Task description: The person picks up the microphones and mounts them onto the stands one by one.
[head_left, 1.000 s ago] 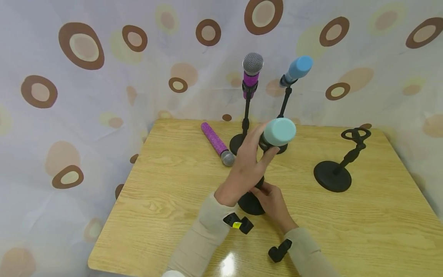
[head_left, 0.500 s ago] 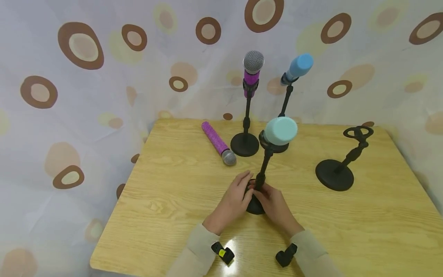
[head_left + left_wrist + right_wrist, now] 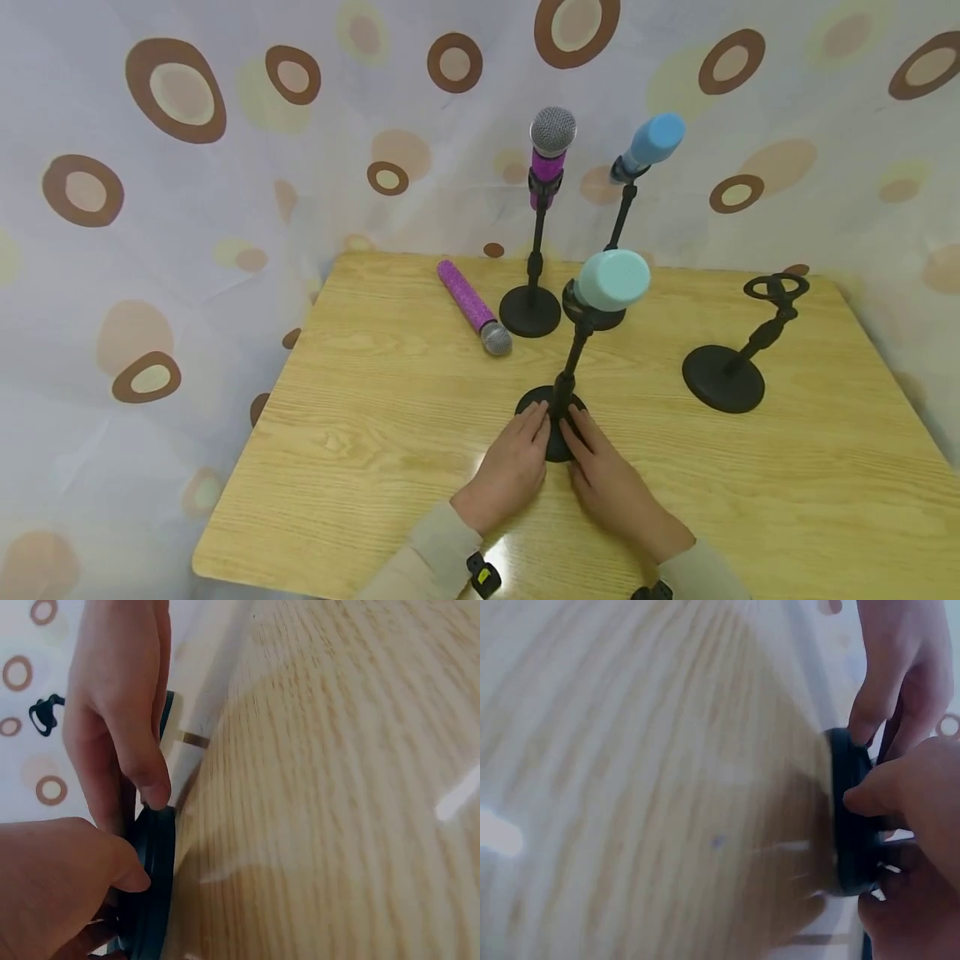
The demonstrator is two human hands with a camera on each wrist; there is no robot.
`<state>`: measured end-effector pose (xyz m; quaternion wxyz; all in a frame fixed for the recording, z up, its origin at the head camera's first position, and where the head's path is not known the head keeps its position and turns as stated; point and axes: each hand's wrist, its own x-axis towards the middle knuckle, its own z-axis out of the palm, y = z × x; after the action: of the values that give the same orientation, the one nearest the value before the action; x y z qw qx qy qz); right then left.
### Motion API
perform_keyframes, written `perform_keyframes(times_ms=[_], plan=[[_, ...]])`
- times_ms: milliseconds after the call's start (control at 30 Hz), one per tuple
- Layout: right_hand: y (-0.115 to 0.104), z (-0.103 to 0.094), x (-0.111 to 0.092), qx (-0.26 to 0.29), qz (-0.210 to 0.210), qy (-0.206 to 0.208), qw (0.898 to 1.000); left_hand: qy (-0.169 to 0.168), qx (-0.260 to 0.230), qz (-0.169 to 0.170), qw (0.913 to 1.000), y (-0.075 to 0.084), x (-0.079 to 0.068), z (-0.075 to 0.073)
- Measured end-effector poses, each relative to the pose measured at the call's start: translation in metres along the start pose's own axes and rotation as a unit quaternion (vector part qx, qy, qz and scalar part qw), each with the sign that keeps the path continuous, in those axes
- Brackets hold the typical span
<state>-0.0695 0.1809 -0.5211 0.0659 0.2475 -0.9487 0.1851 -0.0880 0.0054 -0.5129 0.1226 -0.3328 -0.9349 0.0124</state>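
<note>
A mint-green microphone (image 3: 615, 281) sits tilted in the clip of a black stand (image 3: 574, 354) near the table's front. My left hand (image 3: 504, 467) rests its fingers on the left of the stand's round base (image 3: 531, 402). On the base's right side lie the extended fingers of my right hand (image 3: 621, 498), the pole rising between both hands. In the left wrist view, my left thumb touches the base (image 3: 159, 877) from the near side. The right wrist view has my right thumb against the base (image 3: 844, 810), with fingers partly hidden behind the hand.
A glittery purple microphone (image 3: 468, 300) lies on the wooden table (image 3: 352, 433). Behind stand a purple microphone (image 3: 547, 162) and a blue microphone (image 3: 656, 140) on black stands. To the right is a stand (image 3: 726, 377) with a bare clip. A patterned cloth (image 3: 247, 208) hangs behind the table.
My left hand has come down from the mint-green microphone to the stand's base. My right hand has moved from the lower pole onto the base. The stand keeps almost the same spot.
</note>
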Motion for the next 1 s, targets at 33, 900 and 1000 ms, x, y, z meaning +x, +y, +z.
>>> perform_keyframes(times_ms=[33,900,1000], plan=[[-0.002,-0.001,-0.001,-0.011,-0.008,0.007,1.0,0.003,0.009,0.0,1.0,0.001,0.001,-0.001],[0.017,-0.008,0.015,-0.076,0.038,0.021,0.996,-0.018,0.033,-0.024,0.999,0.016,0.05,-0.002],[0.022,-0.009,0.016,-0.076,0.052,0.017,0.996,-0.031,0.034,-0.023,0.9987,0.017,0.058,-0.001]])
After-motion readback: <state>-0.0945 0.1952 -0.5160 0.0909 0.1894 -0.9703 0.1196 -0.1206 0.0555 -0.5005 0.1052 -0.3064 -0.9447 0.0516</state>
